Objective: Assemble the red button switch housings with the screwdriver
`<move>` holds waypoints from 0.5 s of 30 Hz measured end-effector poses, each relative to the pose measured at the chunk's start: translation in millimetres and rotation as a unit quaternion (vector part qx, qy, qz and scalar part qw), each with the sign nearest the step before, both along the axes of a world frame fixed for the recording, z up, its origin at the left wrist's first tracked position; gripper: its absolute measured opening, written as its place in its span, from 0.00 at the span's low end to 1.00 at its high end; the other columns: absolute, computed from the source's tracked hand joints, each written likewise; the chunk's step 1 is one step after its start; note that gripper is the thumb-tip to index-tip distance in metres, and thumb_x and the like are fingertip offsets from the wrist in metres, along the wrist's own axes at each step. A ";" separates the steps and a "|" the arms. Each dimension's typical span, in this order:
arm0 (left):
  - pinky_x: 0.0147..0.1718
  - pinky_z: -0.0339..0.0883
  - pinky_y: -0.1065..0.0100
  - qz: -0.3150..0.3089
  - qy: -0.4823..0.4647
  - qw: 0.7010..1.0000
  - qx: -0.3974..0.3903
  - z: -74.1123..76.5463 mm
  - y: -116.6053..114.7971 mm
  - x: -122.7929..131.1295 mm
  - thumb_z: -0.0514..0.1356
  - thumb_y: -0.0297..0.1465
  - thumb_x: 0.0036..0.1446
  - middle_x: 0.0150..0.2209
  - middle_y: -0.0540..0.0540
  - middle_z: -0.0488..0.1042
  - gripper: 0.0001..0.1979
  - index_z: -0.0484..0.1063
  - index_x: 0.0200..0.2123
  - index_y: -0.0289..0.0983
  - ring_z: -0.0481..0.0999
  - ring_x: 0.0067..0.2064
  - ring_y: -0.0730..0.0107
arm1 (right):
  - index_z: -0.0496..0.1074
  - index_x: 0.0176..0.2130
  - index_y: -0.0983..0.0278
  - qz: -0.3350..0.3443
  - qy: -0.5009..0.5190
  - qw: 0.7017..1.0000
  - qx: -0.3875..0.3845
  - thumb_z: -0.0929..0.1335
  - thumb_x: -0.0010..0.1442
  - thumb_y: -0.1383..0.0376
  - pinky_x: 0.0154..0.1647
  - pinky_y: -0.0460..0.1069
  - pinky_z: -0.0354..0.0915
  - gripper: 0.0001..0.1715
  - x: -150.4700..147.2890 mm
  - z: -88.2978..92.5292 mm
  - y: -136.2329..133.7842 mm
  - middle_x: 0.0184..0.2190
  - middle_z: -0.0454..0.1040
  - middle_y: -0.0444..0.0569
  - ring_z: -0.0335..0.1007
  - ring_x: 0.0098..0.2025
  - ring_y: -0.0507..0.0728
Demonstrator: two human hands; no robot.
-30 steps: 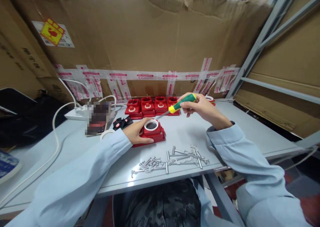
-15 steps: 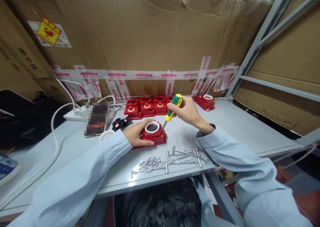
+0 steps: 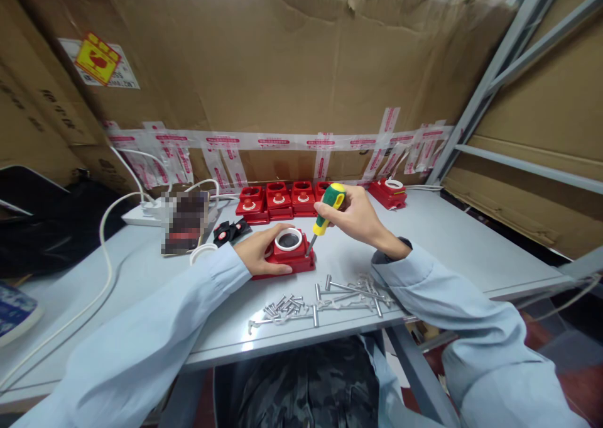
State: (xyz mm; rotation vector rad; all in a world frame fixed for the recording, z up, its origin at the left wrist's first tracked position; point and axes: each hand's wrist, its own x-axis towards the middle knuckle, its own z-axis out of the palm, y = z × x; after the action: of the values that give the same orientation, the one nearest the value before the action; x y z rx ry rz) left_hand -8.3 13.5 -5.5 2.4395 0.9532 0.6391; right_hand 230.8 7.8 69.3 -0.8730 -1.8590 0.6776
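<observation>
On the table lies a red housing (image 3: 296, 263) with a raised block and a white ring (image 3: 288, 239) around a dark round opening. My left hand (image 3: 257, 252) is closed around its left part, thumb along the near side, and covers that end. In my right hand (image 3: 353, 214) is a screwdriver (image 3: 333, 197) with a green and yellow handle, gripped from above and tilted. Its shaft runs down to the right end of the housing, where the tip meets a corner; the screw head there is too small to make out.
Loose screws (image 3: 285, 305) and T-shaped metal rods (image 3: 348, 290) lie near the front edge. Several red housings (image 3: 279, 211) stand at the back, another red housing (image 3: 387, 194) to their right. Black parts (image 3: 230, 230), a phone (image 3: 186, 224), a power strip (image 3: 148, 213) and a cable (image 3: 106, 252) lie left.
The view has shifted slightly. The screwdriver handle sits a little lower in the picture, its tip still at the housing's right end. My left hand keeps its hold.
</observation>
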 end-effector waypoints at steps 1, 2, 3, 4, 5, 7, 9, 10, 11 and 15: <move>0.53 0.64 0.55 0.000 0.000 1.000 -0.002 -0.1 0.1 0.1 0.66 0.44 0.46 0.53 0.39 0.72 0.39 0.56 0.58 0.38 0.74 0.51 0.54 | 0.67 0.25 0.65 0.001 -0.001 1.000 0.000 0.71 0.51 0.59 0.24 0.45 0.63 0.14 -0.1 0.3 -0.4 0.21 0.70 0.43 0.67 0.24 0.50; 0.53 0.65 0.55 0.001 0.000 1.000 -0.004 -0.2 0.1 0.2 0.66 0.44 0.46 0.52 0.40 0.72 0.39 0.57 0.57 0.38 0.74 0.51 0.54 | 0.67 0.25 0.65 0.001 -0.002 1.000 0.000 0.71 0.51 0.59 0.24 0.45 0.63 0.14 -0.3 0.7 -0.9 0.21 0.70 0.43 0.67 0.24 0.50; 0.53 0.65 0.55 0.002 0.000 1.000 -0.006 -0.1 -0.1 0.3 0.66 0.44 0.46 0.52 0.40 0.72 0.38 0.57 0.57 0.38 0.74 0.51 0.54 | 0.67 0.25 0.64 0.000 -0.005 1.000 0.000 0.71 0.51 0.58 0.24 0.45 0.63 0.14 -0.5 1.2 -1.4 0.22 0.70 0.43 0.67 0.24 0.50; 0.53 0.64 0.55 0.003 0.000 1.000 -0.007 0.1 -0.3 0.5 0.66 0.44 0.46 0.52 0.40 0.72 0.38 0.57 0.57 0.38 0.74 0.51 0.54 | 0.66 0.25 0.64 -0.003 -0.009 1.000 0.002 0.71 0.52 0.58 0.24 0.45 0.63 0.14 -1.0 1.8 -2.2 0.22 0.70 0.43 0.66 0.24 0.50; 0.54 0.64 0.55 0.005 0.000 1.000 -0.008 0.3 -0.6 0.6 0.66 0.44 0.46 0.52 0.40 0.72 0.38 0.57 0.57 0.38 0.74 0.51 0.54 | 0.66 0.25 0.64 -0.008 -0.013 1.000 0.005 0.71 0.52 0.58 0.25 0.45 0.62 0.14 -1.6 2.5 -3.1 0.22 0.70 0.43 0.66 0.24 0.50; 0.54 0.63 0.55 0.008 0.002 1.000 -0.009 1.1 -1.3 0.8 0.66 0.44 0.46 0.53 0.40 0.72 0.39 0.56 0.57 0.39 0.74 0.52 0.53 | 0.65 0.24 0.64 -0.017 -0.021 0.999 0.016 0.71 0.52 0.57 0.24 0.45 0.61 0.15 -3.5 4.2 -5.2 0.21 0.69 0.43 0.64 0.24 0.49; 0.54 0.63 0.55 0.010 0.004 1.000 -0.010 2.2 -2.0 0.9 0.66 0.44 0.46 0.53 0.40 0.72 0.39 0.56 0.58 0.39 0.74 0.52 0.53 | 0.64 0.23 0.64 -0.033 -0.029 0.998 0.036 0.70 0.52 0.57 0.23 0.45 0.58 0.17 -6.0 6.1 -7.2 0.20 0.67 0.41 0.59 0.22 0.48; 0.54 0.64 0.55 0.010 0.004 1.000 -0.010 2.8 -2.4 1.0 0.66 0.44 0.46 0.53 0.40 0.72 0.39 0.55 0.58 0.39 0.74 0.52 0.53 | 0.63 0.22 0.64 -0.043 -0.033 0.997 0.047 0.70 0.52 0.56 0.23 0.45 0.56 0.18 -7.3 6.9 -7.9 0.19 0.65 0.40 0.57 0.22 0.47; 0.54 0.64 0.55 0.010 0.004 1.000 -0.010 3.6 -2.9 1.2 0.66 0.44 0.46 0.53 0.40 0.72 0.39 0.55 0.58 0.39 0.74 0.52 0.53 | 0.62 0.21 0.64 -0.055 -0.035 0.996 0.059 0.70 0.52 0.56 0.23 0.45 0.54 0.20 -8.5 7.6 -8.4 0.18 0.63 0.40 0.54 0.22 0.46; 0.52 0.65 0.56 0.009 0.005 1.000 -0.013 6.9 -5.4 3.2 0.66 0.44 0.46 0.52 0.40 0.72 0.39 0.56 0.58 0.38 0.74 0.51 0.54 | 0.60 0.20 0.64 -0.089 -0.041 0.992 0.084 0.69 0.53 0.55 0.22 0.45 0.52 0.21 -11.6 7.8 -7.2 0.17 0.61 0.39 0.52 0.21 0.46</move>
State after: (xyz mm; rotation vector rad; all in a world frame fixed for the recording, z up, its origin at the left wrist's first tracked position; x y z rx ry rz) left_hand -5.1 8.1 1.4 2.4164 0.9834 0.6187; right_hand 219.2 0.6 77.1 -0.9542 -1.8531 0.3736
